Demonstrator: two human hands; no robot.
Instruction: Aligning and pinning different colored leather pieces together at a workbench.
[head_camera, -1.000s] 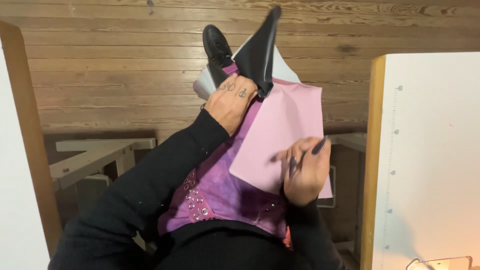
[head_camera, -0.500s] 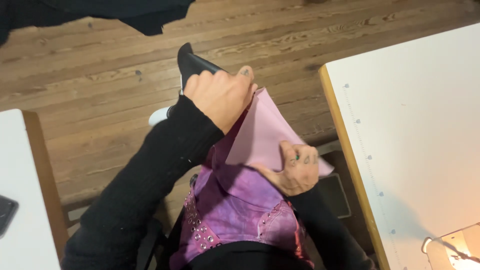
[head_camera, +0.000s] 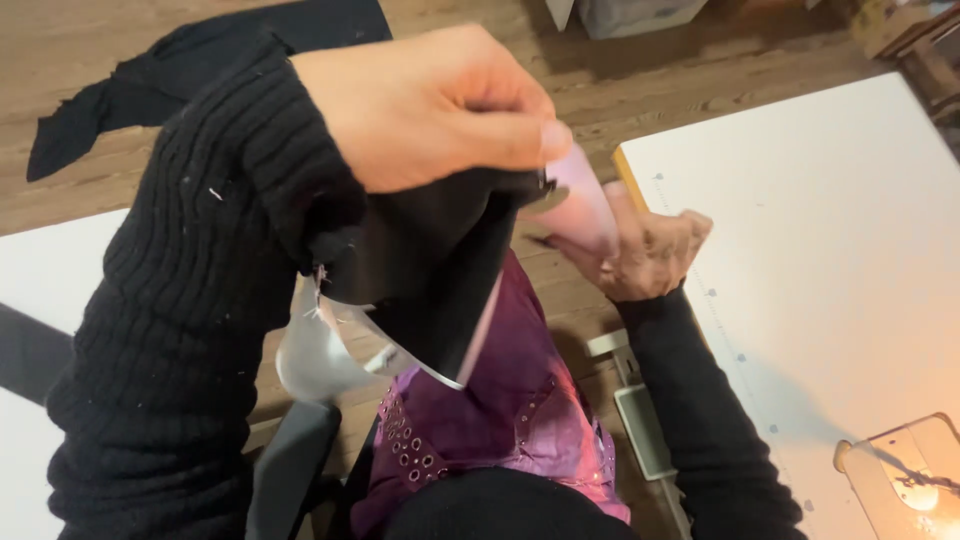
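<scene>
My left hand (head_camera: 440, 105) is raised close to the camera, fingers pinched on a black fabric piece (head_camera: 430, 270) with a pale lining edge; the piece hangs down in front of my lap. My right hand (head_camera: 650, 250) is lower and to the right, closed on a rolled or folded pink fabric piece (head_camera: 580, 205) that meets the black one. Both arms wear black ribbed sleeves. A purple garment with metal eyelets (head_camera: 480, 420) lies over my lap below the hands.
A white table (head_camera: 830, 250) with a wooden edge stands at the right, with a lit sewing machine plate (head_camera: 910, 480) in its near corner. Another white surface (head_camera: 40, 300) is at the left. Black cloth (head_camera: 150, 70) lies on the wooden floor.
My left hand has lifted the black piece up toward the camera. The pink piece, earlier spread flat, is now bunched in my right hand. The view has shifted toward the tables.
</scene>
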